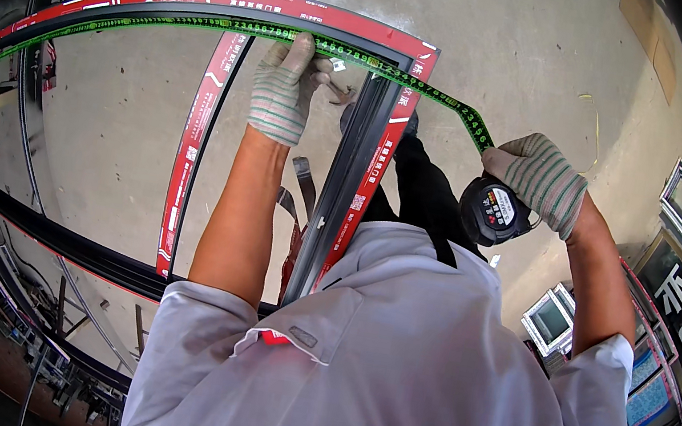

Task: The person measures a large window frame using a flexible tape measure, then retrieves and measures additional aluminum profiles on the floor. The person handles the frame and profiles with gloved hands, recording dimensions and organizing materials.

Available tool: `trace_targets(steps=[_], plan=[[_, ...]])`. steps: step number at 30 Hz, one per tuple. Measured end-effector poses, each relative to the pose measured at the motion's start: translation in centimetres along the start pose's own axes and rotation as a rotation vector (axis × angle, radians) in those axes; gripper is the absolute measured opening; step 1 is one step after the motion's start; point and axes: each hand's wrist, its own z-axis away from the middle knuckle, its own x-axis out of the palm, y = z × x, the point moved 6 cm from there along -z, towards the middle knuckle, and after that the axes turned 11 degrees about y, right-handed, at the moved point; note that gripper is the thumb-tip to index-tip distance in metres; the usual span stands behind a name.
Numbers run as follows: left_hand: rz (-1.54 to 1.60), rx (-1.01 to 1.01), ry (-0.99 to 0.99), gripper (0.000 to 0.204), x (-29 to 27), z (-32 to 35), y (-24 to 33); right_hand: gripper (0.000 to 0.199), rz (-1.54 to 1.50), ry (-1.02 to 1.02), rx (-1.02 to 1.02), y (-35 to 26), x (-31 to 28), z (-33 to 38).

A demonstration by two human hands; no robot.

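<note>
A long window frame (pixel 388 149) with dark profiles and red printed film stretches across from the left and ends in front of me. Along its far bar runs the green-and-black blade (pixel 183 21) of a tape measure, reaching to the far left corner. My left hand (pixel 284 86), in a striped knit glove, pinches the blade against that bar with a finger on top. Past the frame's right corner the blade bends down to my gloved right hand (pixel 536 181). That hand's fingers close on the tape measure, whose black case (pixel 490 209) hangs just below them.
A red-filmed crossbar (pixel 197 144) divides the frame. Small white window samples (pixel 553 321) stand at the right, beside a dark sign board (pixel 676 301). Metal straps (pixel 302 184) show through the frame opening. Cardboard (pixel 650 35) lies on the concrete floor at the far right.
</note>
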Motion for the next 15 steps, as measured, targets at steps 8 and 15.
trace_targets(steps=[8, 15], plan=[[-0.117, 0.051, 0.051, 0.017, -0.1, -0.2, 0.6, 0.035, -0.234, -0.159, 0.031, -1.8, 1.2, 0.5], [-0.221, 0.06, 0.106, 0.018, -0.4, -0.7, 0.6, 0.033, -0.367, -0.165, -0.029, -3.4, 1.9, 1.3]])
